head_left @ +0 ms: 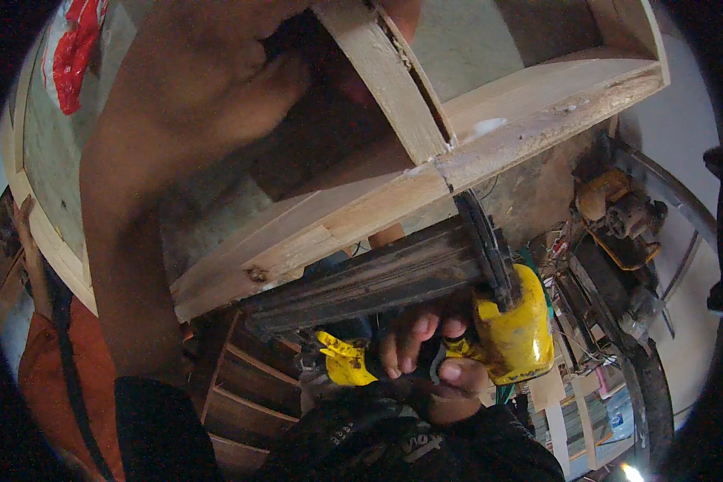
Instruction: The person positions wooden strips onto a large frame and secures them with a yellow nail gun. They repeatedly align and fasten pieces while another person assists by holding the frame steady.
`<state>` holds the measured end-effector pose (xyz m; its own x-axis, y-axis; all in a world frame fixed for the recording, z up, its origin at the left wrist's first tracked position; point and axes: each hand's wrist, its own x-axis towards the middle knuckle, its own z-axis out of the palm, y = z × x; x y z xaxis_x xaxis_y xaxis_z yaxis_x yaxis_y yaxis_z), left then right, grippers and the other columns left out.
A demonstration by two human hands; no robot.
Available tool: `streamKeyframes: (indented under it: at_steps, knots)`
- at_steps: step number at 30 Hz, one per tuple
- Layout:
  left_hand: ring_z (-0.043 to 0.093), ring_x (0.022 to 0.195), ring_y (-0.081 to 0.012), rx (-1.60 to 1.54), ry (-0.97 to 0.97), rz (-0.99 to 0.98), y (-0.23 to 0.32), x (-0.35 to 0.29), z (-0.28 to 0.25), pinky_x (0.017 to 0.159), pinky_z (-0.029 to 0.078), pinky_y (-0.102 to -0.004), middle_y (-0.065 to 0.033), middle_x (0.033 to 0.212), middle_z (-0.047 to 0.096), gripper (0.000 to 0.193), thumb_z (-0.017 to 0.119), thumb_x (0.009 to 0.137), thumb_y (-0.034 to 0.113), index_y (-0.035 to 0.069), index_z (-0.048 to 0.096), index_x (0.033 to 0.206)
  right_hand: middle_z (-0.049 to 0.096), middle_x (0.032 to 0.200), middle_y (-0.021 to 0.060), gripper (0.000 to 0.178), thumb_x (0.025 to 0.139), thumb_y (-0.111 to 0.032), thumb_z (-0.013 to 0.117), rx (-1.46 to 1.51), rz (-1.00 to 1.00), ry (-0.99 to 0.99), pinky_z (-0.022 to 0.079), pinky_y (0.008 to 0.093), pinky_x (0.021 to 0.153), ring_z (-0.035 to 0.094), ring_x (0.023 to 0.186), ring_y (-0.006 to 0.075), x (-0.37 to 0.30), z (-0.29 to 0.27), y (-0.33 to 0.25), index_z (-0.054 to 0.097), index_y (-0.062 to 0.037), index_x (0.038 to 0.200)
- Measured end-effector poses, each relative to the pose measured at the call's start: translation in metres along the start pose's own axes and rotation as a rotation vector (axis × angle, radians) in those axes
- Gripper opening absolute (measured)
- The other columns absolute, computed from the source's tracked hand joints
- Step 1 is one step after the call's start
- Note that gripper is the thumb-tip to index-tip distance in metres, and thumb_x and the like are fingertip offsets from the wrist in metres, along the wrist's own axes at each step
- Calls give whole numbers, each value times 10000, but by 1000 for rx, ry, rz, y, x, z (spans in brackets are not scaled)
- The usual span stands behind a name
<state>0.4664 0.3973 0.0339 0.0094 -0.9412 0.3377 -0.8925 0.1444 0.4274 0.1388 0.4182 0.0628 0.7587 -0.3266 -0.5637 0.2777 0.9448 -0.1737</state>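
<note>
My right hand [434, 361] is wrapped round the grip of a yellow and black nail gun [526, 333] in front of my chest. Its long dark magazine [369, 277] runs left, and its nose meets the edge of a pale wooden frame [337, 213] just under a joint. A double wooden crosspiece [386, 80] rises from that joint, with a gap between its two strips. My left hand [217, 88] reaches over the frame, thumb bent, on the crosspiece's left side. Fingertips show past its far side at the top edge, so the hand appears closed round it. White glue-like smears mark the joint.
At the far left is another person's arm [34, 257] beside orange cloth [60, 377]. A red and white packet [72, 68] lies on the panel at upper left. Dark slatted wood [249, 377] is below. Machinery [622, 213] and cluttered scraps stand at right.
</note>
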Motion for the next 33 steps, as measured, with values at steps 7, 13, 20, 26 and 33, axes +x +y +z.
streamKeyframes:
  at_steps: [7, 13, 20, 26, 33]
  knots:
    - [534, 846, -149, 28, 39, 19, 0, 4, 0, 941, 331, -377, 54, 809, 557, 249, 829, 562, 231, 205, 669, 751, 595, 1215, 140, 479, 731, -102, 642, -97, -62, -11, 514, 411, 608, 598, 753, 246, 2, -1, -3, 537, -120, 1198]
    - [503, 853, -163, 108, -22, -4, 8, 6, -9, 914, 310, -371, 42, 808, 550, 244, 810, 566, 237, 202, 673, 765, 540, 1270, 138, 448, 772, -117, 652, -41, -50, -45, 488, 422, 673, 573, 790, 234, 3, 4, 1, 519, -113, 1200]
    - [467, 861, -179, 274, -93, -33, 20, 8, -18, 883, 284, -365, 28, 807, 541, 241, 789, 571, 243, 198, 679, 781, 568, 1212, 128, 445, 725, -89, 654, -73, -90, -19, 500, 405, 581, 572, 711, 241, 7, 8, 5, 534, -98, 1153]
    - [438, 867, -190, 300, -174, -38, 23, 9, -22, 886, 250, -366, 23, 805, 529, 251, 713, 592, 299, 185, 694, 815, 566, 1190, 134, 450, 717, -84, 663, -26, -70, 75, 495, 407, 562, 586, 718, 247, 6, 13, 7, 532, -88, 1147]
    - [449, 879, -181, 338, -231, -24, 22, 12, -21, 875, 264, -367, 47, 810, 575, 275, 731, 587, 338, 193, 707, 820, 543, 1184, 130, 437, 724, -67, 658, -23, -85, 13, 498, 409, 588, 586, 718, 249, 8, 9, 3, 524, -86, 1139]
